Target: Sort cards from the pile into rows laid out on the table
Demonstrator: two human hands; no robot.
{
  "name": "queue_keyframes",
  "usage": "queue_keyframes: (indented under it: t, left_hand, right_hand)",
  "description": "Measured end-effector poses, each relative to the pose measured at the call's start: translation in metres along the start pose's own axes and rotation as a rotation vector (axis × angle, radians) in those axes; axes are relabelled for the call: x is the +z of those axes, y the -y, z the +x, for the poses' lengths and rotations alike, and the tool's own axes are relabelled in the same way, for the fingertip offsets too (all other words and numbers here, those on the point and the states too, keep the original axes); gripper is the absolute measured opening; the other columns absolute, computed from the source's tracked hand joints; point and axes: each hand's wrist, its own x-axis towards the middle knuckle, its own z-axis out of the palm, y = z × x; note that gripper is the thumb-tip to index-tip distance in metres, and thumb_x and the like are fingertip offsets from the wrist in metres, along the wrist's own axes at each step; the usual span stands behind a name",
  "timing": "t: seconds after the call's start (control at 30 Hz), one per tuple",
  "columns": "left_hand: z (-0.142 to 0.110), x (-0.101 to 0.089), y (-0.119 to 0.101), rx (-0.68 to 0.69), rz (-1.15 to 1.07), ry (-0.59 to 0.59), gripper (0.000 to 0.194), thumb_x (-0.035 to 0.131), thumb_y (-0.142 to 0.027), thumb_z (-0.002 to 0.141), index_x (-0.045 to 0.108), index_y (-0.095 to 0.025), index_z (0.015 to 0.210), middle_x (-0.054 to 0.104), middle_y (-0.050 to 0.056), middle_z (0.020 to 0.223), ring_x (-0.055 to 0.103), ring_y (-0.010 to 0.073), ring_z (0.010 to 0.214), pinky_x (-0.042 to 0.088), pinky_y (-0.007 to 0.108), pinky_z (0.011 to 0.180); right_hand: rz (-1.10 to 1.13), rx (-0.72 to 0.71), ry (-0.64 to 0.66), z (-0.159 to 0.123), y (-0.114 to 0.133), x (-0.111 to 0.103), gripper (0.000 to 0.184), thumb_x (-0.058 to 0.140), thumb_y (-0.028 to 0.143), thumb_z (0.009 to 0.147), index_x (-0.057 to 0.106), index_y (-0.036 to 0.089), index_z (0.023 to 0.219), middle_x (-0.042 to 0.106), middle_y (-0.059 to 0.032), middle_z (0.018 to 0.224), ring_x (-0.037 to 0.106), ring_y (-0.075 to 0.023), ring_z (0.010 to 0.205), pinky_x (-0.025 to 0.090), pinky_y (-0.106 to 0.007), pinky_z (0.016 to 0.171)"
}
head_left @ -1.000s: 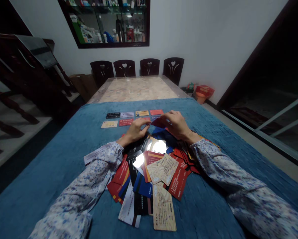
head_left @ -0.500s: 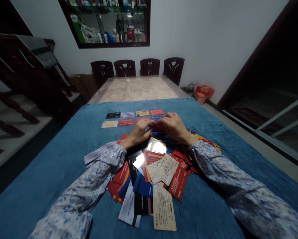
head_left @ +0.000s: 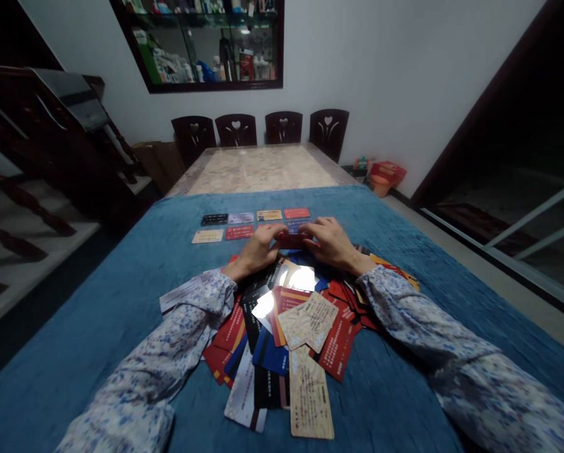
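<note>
Between my two hands is a red card (head_left: 292, 241), one end gripped by each. My left hand (head_left: 259, 246) has its fingers closed on the left end, and my right hand (head_left: 329, 241) pinches the right end. Just beyond them, two rows of cards lie on the cloth, among them a blue card (head_left: 295, 224), a red card (head_left: 239, 232) and a cream card (head_left: 207, 236). Below my wrists spreads a loose overlapping pile of cards, with a beige card (head_left: 310, 393), a red card (head_left: 337, 346) and a blue card (head_left: 270, 352); bright glare hides part of it.
A blue cloth (head_left: 107, 302) covers the near part of the table, whose marble-like top (head_left: 258, 167) shows beyond. Several dark chairs (head_left: 284, 128) line the far wall. On the floor at right sits a red bag (head_left: 388, 171) over an orange bin.
My hands have drawn slightly apart, the left one moving a little left. More of the red card now shows between them, and the blue card behind is more visible.
</note>
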Motion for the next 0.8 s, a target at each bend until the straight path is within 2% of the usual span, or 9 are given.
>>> queue_keyframes:
  t: [0.23,0.53,0.8]
  left_hand:
    - [-0.001,0.001,0.003,-0.037,0.010,0.021,0.038,0.056,0.001,0.078,0.064,-0.019,0.109,0.074,0.005,0.105,0.069,0.0197,0.097,0.056,0.031,0.088]
    - [-0.003,0.006,0.010,-0.062,0.012,0.034,0.042,0.054,-0.001,0.080,0.063,-0.019,0.117,0.075,0.005,0.110,0.071,0.0192,0.098,0.056,0.030,0.089]
    - [-0.003,0.003,0.012,-0.091,0.015,-0.036,0.041,0.051,-0.002,0.081,0.065,-0.019,0.115,0.074,0.006,0.102,0.069,0.0214,0.093,0.057,0.034,0.087]
  right_hand:
    - [0.020,0.079,0.052,-0.001,0.000,0.007,0.030,0.059,0.014,0.088,0.066,0.020,0.117,0.074,-0.0104,0.097,0.061,-0.0258,0.088,0.041,-0.036,0.080]
    - [0.083,0.103,-0.062,-0.001,-0.005,0.010,0.023,0.060,0.012,0.089,0.065,0.022,0.109,0.073,-0.0080,0.094,0.062,-0.0244,0.084,0.042,-0.035,0.079]
    - [-0.028,0.045,-0.027,-0.003,-0.005,0.013,0.035,0.064,0.019,0.087,0.062,0.018,0.122,0.073,-0.0143,0.106,0.061,-0.0304,0.098,0.042,-0.041,0.085]
